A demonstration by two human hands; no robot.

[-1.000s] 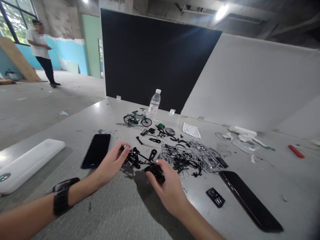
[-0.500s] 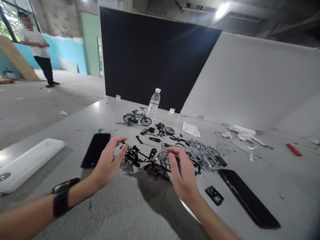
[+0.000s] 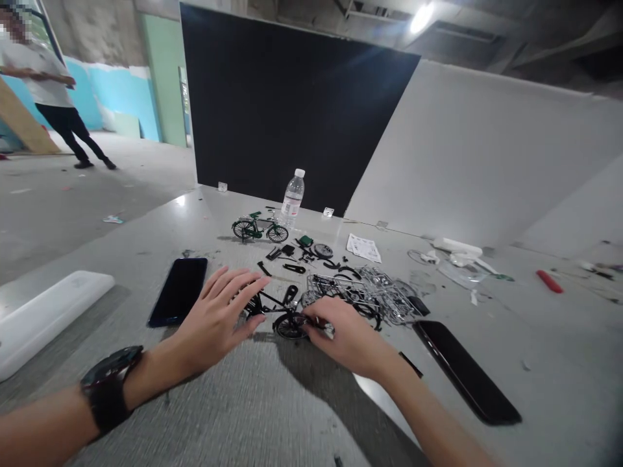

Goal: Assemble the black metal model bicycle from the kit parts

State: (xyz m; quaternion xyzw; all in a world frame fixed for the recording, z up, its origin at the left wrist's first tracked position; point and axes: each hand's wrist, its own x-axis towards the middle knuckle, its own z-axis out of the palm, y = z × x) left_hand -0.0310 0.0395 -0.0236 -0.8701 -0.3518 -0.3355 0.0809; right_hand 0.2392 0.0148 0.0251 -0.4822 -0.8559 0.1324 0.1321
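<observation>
A small black model bicycle [image 3: 275,311] stands on the grey table [image 3: 272,402] in front of me. My left hand [image 3: 219,318] hovers over its front end with fingers spread and holds nothing. My right hand [image 3: 343,337] is closed in a pinch at the rear wheel [image 3: 288,325] of the black bicycle. A finished green model bicycle [image 3: 259,227] stands farther back. Silver and black part frames [image 3: 370,295] lie just behind my right hand.
Also on the table are a dark phone [image 3: 178,290] at the left, another phone [image 3: 464,370] at the right, a white case [image 3: 46,318], a water bottle [image 3: 292,198], an instruction sheet [image 3: 363,246], loose black parts [image 3: 296,256] and a red tool [image 3: 549,281]. A person [image 3: 41,91] stands far left.
Both hands let go of the black bicycle and lifted apart, then came back down. My left hand is now spread over the front, and my right hand pinches at the rear wheel.
</observation>
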